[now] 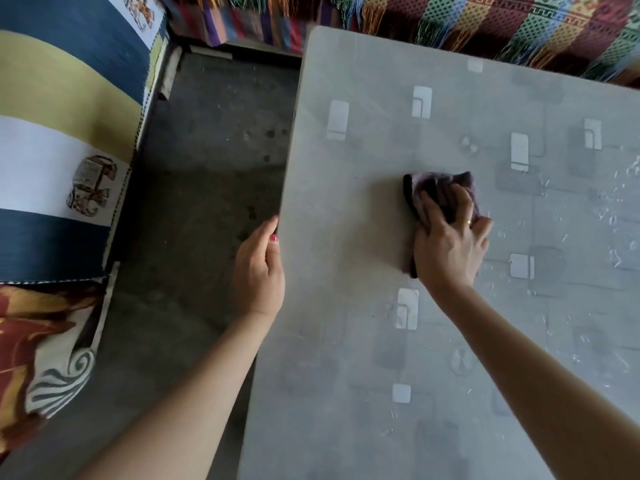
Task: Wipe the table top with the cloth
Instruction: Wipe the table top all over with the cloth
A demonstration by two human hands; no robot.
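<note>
Head view: right hand (450,244) lies palm-down on the dark purple cloth (440,188), fingers (433,206) spread a little and pressing it flat onto the desk (346,341), not pinching. A ring shows on one finger. Cloth is bunched, sitting mid-desk, slightly toward the far half, mostly under the hand with folds sticking out on the far and left sides. Left hand (258,268) is at the desk's left edge, thumb against the edge, the other fingers loosely curled below it; whether they grip the underside cannot be told. It looks like a steadying hold.

Step in hand, as a judgement: wiping is mid-way. The left part of the top looks plain, the right part carries pale scratchy flecks (616,216), possibly dust or wear, hard to say. Next move probably calls for sliding the cloth rightward and nearer under steady downward pressure, with the left hand bracing the desk.

Around: grey concrete floor (207,168) left of the desk, a striped cushion (62,133) at far left, a patterned fringed textile (485,22) along the far side. The desk pattern shows pale rectangles (337,119), printed, not objects. Nothing on the top blocks the cloth's path.
</note>
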